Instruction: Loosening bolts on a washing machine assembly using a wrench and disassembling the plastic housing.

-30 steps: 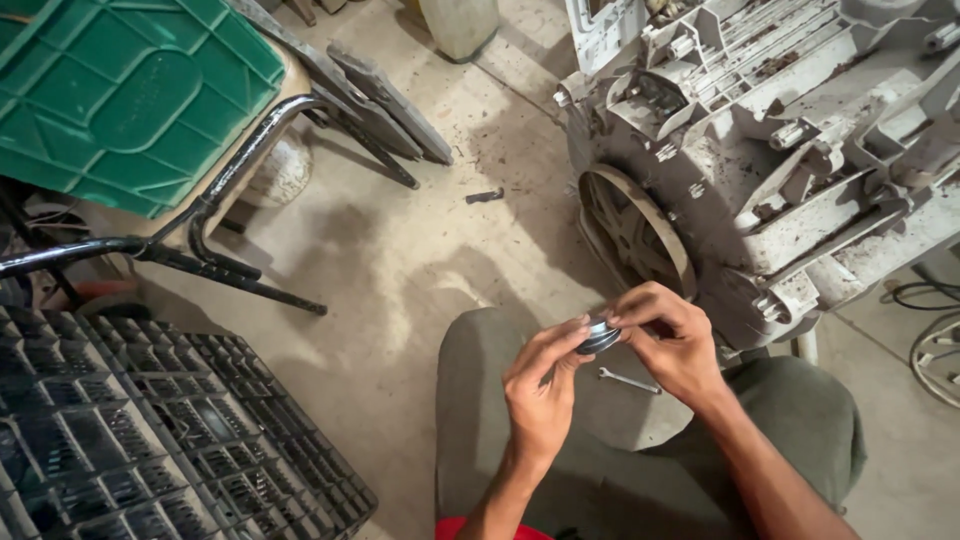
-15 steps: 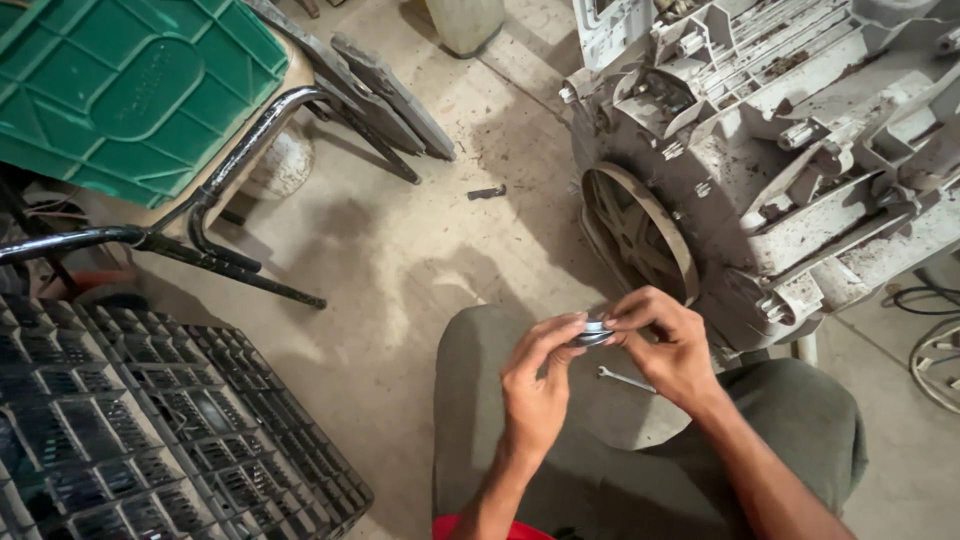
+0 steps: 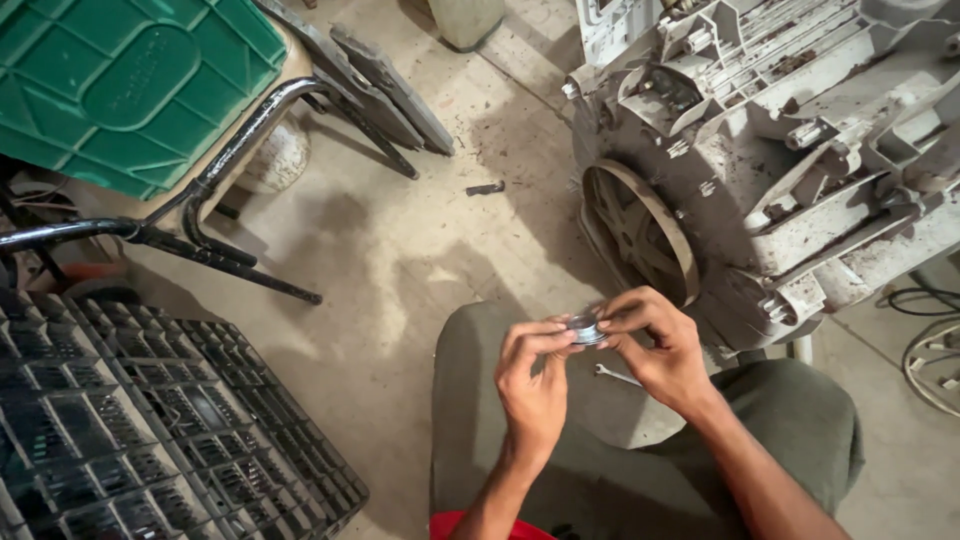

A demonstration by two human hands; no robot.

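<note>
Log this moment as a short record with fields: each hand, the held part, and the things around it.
left hand: fingers pinch the near edge of the ring
right hand: fingers grip the ring's far side
held part: small round metal ring, between both hands above the lap
under hands: small wrench lying below, by the knees
right of hands: large dirty grey machine housing with a round pulley wheel
left: black plastic crate; green plastic crate above a black metal tube frame
floor: concrete, dusty
</note>
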